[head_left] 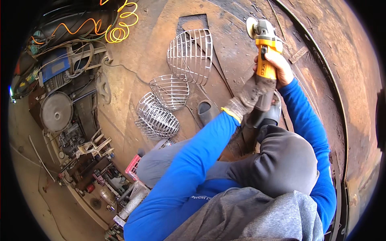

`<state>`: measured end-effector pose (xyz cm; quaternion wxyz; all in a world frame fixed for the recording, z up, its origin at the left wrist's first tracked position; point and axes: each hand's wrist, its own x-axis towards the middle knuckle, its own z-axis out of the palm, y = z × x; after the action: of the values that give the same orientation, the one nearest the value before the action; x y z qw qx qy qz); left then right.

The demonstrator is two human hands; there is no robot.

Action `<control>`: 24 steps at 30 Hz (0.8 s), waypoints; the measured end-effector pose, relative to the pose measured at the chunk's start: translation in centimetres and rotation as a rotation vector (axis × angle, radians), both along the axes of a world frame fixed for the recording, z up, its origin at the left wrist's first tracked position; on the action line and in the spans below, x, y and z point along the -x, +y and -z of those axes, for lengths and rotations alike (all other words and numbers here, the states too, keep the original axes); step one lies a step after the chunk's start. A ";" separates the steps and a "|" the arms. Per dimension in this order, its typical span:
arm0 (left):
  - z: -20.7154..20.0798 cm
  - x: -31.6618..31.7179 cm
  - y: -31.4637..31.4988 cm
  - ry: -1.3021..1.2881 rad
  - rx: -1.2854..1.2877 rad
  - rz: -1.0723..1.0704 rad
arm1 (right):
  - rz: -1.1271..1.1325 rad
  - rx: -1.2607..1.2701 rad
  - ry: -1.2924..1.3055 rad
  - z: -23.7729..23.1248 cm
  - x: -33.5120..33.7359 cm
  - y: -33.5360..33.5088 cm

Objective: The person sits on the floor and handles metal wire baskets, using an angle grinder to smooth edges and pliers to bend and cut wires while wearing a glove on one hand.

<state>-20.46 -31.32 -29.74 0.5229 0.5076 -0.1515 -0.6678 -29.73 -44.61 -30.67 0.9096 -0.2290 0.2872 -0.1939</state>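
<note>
A yellow and grey angle grinder [266, 69] points away from me, its pale disc [251, 28] at the far left of its metal head. My right hand [281, 69] is bare and wraps round the yellow body from the right. A worn knit glove covers my left hand [253, 93], which is closed round the rear part of the grinder; its fingertips are partly hidden. The disc touches no workpiece that I can see. To the left of the grinder lie curved metal-bar baskets: a large one [189, 57], a medium one [170, 92] and a nested pile [157, 116].
I sit low over a rust-brown metal floor [237, 48]. A shoe [206, 111] shows near the baskets. At left are a round grey disc [56, 112], a blue case [55, 66], a red crate [133, 165] and cluttered tools. An orange coiled hose [116, 34] hangs far left.
</note>
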 end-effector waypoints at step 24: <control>2.9 -6.7 -0.1 -1.353 -0.726 0.532 | -0.579 1.232 1.281 14.5 8.6 4.2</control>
<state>-13.81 -31.38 -32.67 -0.0556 0.8864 -0.3244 -0.3257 -38.34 -40.37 -45.16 0.3090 -0.7967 0.5124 0.0856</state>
